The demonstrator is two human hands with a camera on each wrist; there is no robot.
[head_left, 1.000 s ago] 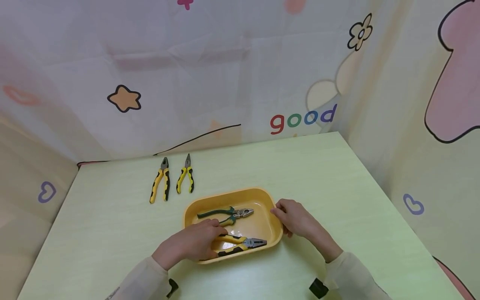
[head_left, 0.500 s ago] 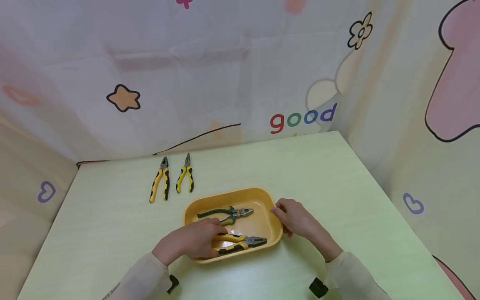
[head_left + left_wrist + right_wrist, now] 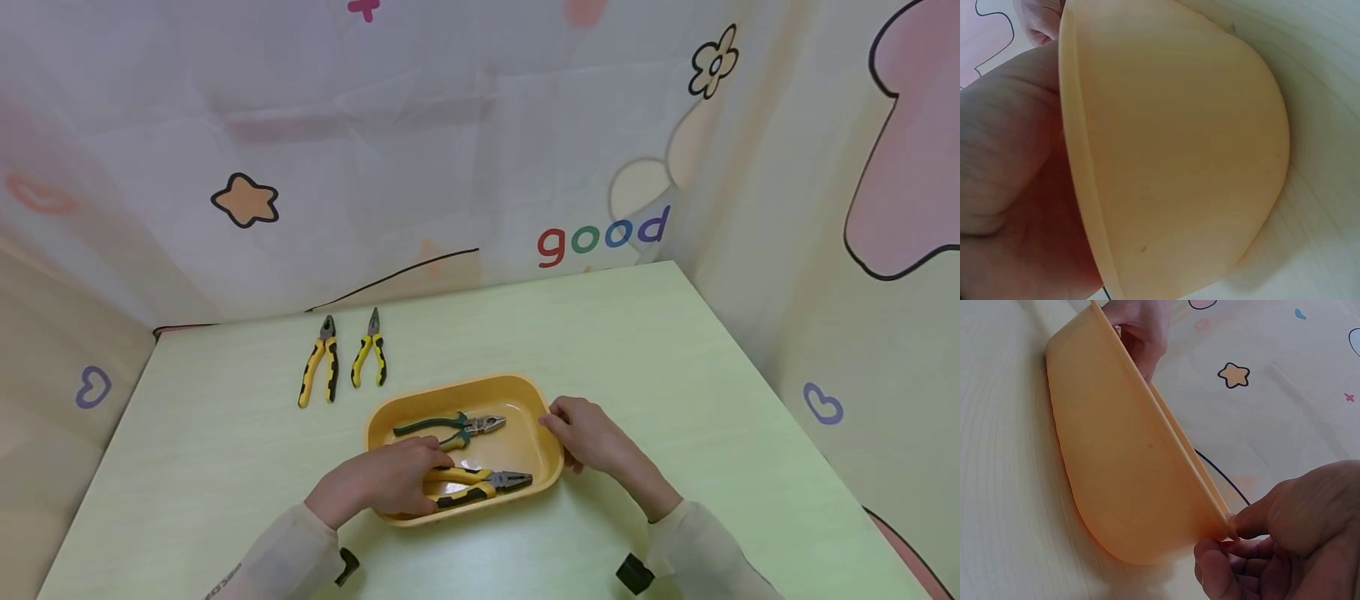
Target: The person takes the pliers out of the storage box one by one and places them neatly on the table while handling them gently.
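Observation:
A yellow plastic tray (image 3: 525,433) stands on the table in the head view. Inside its near side lie black-and-yellow combination pliers (image 3: 512,481), head pointing right. My left hand (image 3: 390,479) reaches over the tray's left end and grips the handles of these pliers, covering their ends. Green-handled combination pliers (image 3: 487,424) lie behind them in the tray, one handle partly hidden by that hand. At the tray's right end my right hand (image 3: 588,433) pinches the rim; the right wrist view shows thumb and fingers on either side of the rim (image 3: 1213,512).
Toward the back left of the pale green table (image 3: 225,467) lie yellow-and-black combination pliers (image 3: 331,367) and smaller needle-nose pliers (image 3: 364,358), side by side with heads pointing away. A printed cloth (image 3: 420,167) hangs behind and around the table.
Over the last second the left hand has shifted very slightly on the pliers' handles. The right hand keeps its pinch on the rim, and the tray stays put.

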